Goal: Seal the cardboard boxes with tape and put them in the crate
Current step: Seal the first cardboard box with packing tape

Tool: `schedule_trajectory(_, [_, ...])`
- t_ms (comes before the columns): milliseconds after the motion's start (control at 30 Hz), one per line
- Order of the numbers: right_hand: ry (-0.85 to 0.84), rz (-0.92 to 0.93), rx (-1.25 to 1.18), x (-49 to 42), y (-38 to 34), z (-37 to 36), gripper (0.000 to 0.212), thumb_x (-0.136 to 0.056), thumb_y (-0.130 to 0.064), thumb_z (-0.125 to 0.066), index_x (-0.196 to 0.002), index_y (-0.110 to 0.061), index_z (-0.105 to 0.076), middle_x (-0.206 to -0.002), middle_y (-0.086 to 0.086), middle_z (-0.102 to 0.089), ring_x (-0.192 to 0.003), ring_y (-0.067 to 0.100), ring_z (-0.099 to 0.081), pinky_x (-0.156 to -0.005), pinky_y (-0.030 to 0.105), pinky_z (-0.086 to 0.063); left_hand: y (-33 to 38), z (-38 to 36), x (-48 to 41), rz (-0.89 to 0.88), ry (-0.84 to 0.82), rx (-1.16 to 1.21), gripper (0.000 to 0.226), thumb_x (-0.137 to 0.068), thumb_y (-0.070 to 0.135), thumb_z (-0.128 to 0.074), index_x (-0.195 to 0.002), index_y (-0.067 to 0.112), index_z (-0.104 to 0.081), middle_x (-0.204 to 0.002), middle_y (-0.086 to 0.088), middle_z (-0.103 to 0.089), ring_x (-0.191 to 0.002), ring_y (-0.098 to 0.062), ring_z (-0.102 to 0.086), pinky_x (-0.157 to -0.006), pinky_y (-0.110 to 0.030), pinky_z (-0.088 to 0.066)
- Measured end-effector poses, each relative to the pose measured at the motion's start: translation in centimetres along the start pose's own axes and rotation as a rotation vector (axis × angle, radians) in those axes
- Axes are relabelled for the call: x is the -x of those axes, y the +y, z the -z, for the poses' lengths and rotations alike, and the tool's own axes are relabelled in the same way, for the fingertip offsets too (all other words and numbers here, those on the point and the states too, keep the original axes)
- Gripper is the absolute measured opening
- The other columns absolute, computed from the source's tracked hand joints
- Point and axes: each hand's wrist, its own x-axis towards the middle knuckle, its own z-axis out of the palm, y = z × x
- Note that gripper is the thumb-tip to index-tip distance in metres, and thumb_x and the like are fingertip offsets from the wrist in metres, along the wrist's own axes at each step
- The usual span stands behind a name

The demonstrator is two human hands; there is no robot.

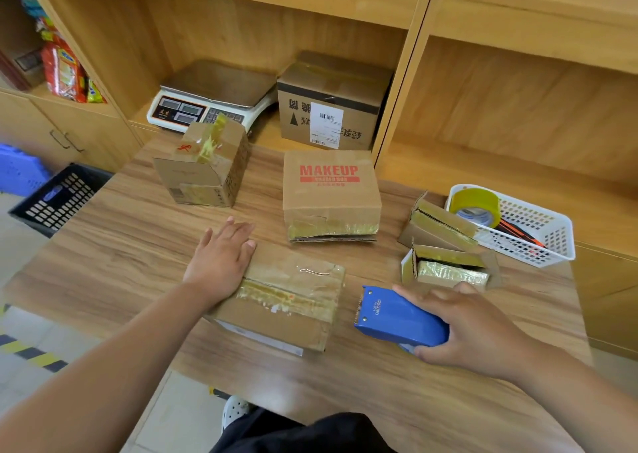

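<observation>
The left grip (221, 257) lay flat and open on the box (293, 318) near the table's (121, 238) edge and needed to pin it firmly for the right grip (476, 328) (clamped on the dispenser (393, 314) alongside) to tape straight.

Tape dispenser (400, 318) lies right of flat box (286, 311); crate (58, 197) left of table (138, 231).

Lighting: bright, even, warm indoor light from overhead.
Shadows: soft, short, beside flat box (276, 318) and under forearms (138, 331) on bench (121, 231).
Glare: white glints on flat box tape; dull sheen on scale platter (221, 83).
Blur: right hand (480, 331) on tape dispenser (397, 314) slightly smeared; near forearms soft.
Distortion: wide-angle bowing of shelf upright (407, 72) toward frame edges.
</observation>
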Motion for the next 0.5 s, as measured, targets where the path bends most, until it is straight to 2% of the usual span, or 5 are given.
schedule_trajectory(200, [-0.015,0.010,0.006,-1.9,-0.3,-2.2,0.082,-0.071,-0.072,-0.052,-0.128,-0.072,0.007,-0.093,-0.021,-0.044,-0.079,0.006,-0.029,-0.067,0.011,-0.024,0.5,0.1,0.1,0.009,0.032,-0.065,0.048,-0.101,0.034,-0.023,-0.146,0.019,-0.033,-0.150,-0.001,-0.036,-0.145,-0.015,-0.015,-0.118,-0.037,-0.009])
schedule_trajectory(333, [0.006,0.016,-0.018,-2.6,-0.6,-3.8,0.084,-0.072,-0.071,-0.051,-0.124,-0.073,0.015,-0.091,-0.022,-0.037,-0.083,0.012,-0.032,-0.071,0.017,-0.026,2.3,0.6,1.0,-0.018,0.121,-0.488,0.060,-0.099,0.043,-0.014,-0.145,0.009,-0.033,-0.148,-0.009,-0.039,-0.145,-0.025,-0.015,-0.117,-0.046,-0.008])
schedule_trajectory(367, [0.013,0.018,-0.026,-2.6,-0.7,-4.1,0.083,-0.072,-0.072,-0.050,-0.123,-0.073,0.016,-0.091,-0.023,-0.036,-0.084,0.012,-0.033,-0.072,0.018,-0.027,3.3,0.8,1.1,-0.079,0.140,-0.584,0.066,-0.097,0.048,-0.010,-0.146,0.008,-0.029,-0.150,-0.011,-0.035,-0.146,-0.027,-0.012,-0.117,-0.048,-0.005])
schedule_trajectory(433, [0.025,0.010,-0.054,-2.5,-0.7,-4.7,0.084,-0.074,-0.071,-0.050,-0.124,-0.072,0.017,-0.093,-0.022,-0.036,-0.084,0.012,-0.034,-0.072,0.016,-0.025,5.8,0.4,1.5,-0.303,0.085,-0.540,0.080,-0.089,0.065,-0.014,-0.149,0.013,-0.020,-0.155,-0.009,-0.024,-0.146,-0.024,-0.007,-0.117,-0.047,0.003])
schedule_trajectory(500, [0.046,0.002,-0.067,-2.3,-0.7,-5.1,0.085,-0.075,-0.070,-0.051,-0.127,-0.069,0.016,-0.094,-0.021,-0.037,-0.085,0.012,-0.035,-0.073,0.015,-0.023,8.6,-0.5,2.4,-0.508,-0.148,-0.327,0.097,-0.075,0.079,-0.030,-0.150,0.021,-0.011,-0.158,-0.003,-0.012,-0.146,-0.018,0.001,-0.116,-0.043,0.012])
